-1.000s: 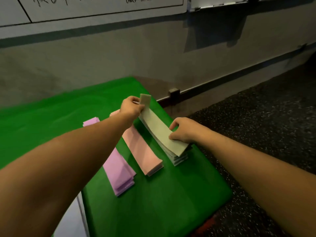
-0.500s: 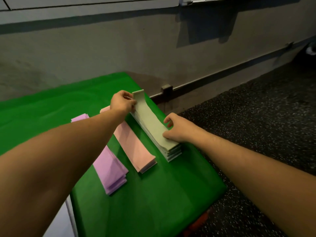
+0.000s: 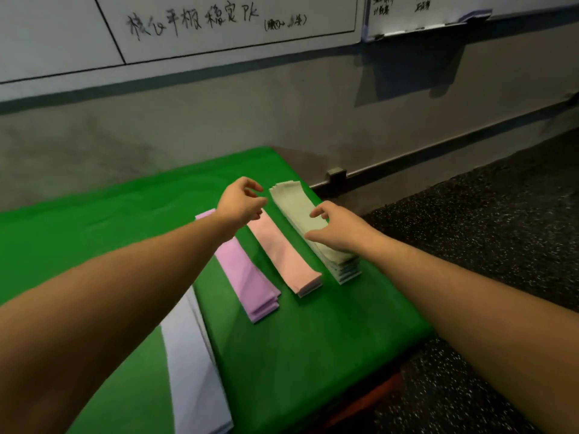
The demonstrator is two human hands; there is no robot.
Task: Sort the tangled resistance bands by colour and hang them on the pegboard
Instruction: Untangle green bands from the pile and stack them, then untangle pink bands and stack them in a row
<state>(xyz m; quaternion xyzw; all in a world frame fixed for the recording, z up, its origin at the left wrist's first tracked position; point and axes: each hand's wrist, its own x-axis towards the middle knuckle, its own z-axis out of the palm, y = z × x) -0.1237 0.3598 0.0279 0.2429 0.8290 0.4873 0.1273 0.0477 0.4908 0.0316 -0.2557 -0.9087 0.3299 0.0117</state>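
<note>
Four flat stacks of bands lie side by side on the green cloth [image 3: 313, 346]: pale green stack [image 3: 294, 208] at the right, pink stack [image 3: 283, 255], lilac stack [image 3: 244, 274] and a pale blue-grey stack [image 3: 194, 364] nearest me. My left hand [image 3: 239, 203] hovers above the far ends of the pink and lilac stacks, fingers loosely curled and holding nothing. My right hand [image 3: 336, 228] is spread above the middle of the green stack, fingers relaxed, holding nothing. No pegboard is in view.
A grey wall with whiteboards [image 3: 219, 23] rises behind the table. Dark speckled floor [image 3: 485, 230] lies to the right, past the table's right edge. A small wall bracket [image 3: 336, 175] sits near the table's far corner.
My left hand has let go of the far end of the top green band, which now lies flat. My right hand has lifted off the green stack. Both hands hover free.
</note>
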